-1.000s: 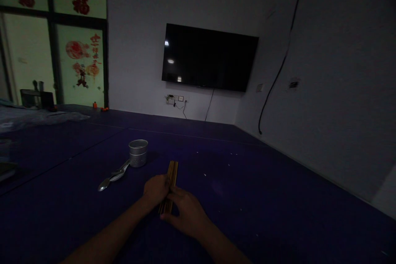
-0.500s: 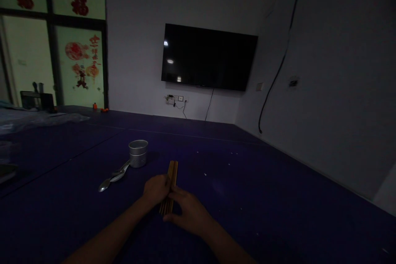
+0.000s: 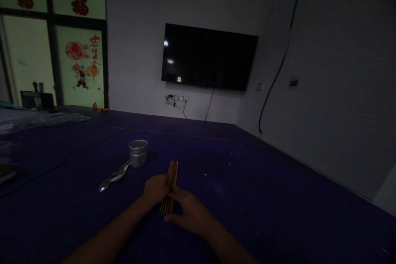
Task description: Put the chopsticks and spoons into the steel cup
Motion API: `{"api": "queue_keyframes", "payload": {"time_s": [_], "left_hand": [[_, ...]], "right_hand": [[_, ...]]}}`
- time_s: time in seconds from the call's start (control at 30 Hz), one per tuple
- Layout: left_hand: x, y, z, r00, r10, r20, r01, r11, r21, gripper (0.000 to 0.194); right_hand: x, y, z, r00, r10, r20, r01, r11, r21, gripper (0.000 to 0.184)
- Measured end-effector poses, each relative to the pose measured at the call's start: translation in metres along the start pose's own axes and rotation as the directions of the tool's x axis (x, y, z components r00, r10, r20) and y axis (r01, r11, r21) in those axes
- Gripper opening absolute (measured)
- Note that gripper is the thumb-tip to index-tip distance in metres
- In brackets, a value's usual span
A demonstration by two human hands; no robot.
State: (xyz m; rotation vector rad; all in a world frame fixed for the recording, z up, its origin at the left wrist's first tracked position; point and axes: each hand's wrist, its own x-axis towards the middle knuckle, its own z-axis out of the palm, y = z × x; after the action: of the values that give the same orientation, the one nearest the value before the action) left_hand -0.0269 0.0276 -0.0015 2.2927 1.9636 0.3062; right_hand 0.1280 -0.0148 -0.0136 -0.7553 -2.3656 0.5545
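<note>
A bundle of thin wooden chopsticks (image 3: 173,169) lies on the dark blue table, pointing away from me. My left hand (image 3: 156,189) is closed around its middle from the left side. From the right, my right hand (image 3: 189,210) touches the bundle with its fingers, the thumb held apart near the close end. To the left of the bundle stands a silvery metal cup (image 3: 138,154), upright. Beside the cup lie several spoons (image 3: 107,183), their handles towards it.
The table (image 3: 278,198) carries small white scraps. Clear plastic sheeting (image 3: 43,119) and a dark flat object (image 3: 6,172) lie at the left. Small orange items (image 3: 95,106) sit at the far edge. A black cable (image 3: 280,68) hangs on the right wall; a television (image 3: 209,57) is mounted ahead.
</note>
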Motion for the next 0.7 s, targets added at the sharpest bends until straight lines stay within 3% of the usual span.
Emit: {"api": "queue_keyframes", "payload": {"time_s": [0.37, 0.7], "left_hand": [[0.004, 0.001, -0.0029, 1.0, -0.002, 0.018, 0.002, 1.0, 0.015, 0.039], [0.0058, -0.0001, -0.0008, 1.0, -0.018, 0.017, 0.018, 1.0, -0.015, 0.037]], "right_hand": [[-0.0005, 0.0014, -0.0001, 1.0, 0.016, -0.008, -0.016, 1.0, 0.001, 0.056], [-0.0009, 0.0024, -0.0005, 0.999, 0.03, -0.027, -0.031, 0.999, -0.018, 0.06]]}}
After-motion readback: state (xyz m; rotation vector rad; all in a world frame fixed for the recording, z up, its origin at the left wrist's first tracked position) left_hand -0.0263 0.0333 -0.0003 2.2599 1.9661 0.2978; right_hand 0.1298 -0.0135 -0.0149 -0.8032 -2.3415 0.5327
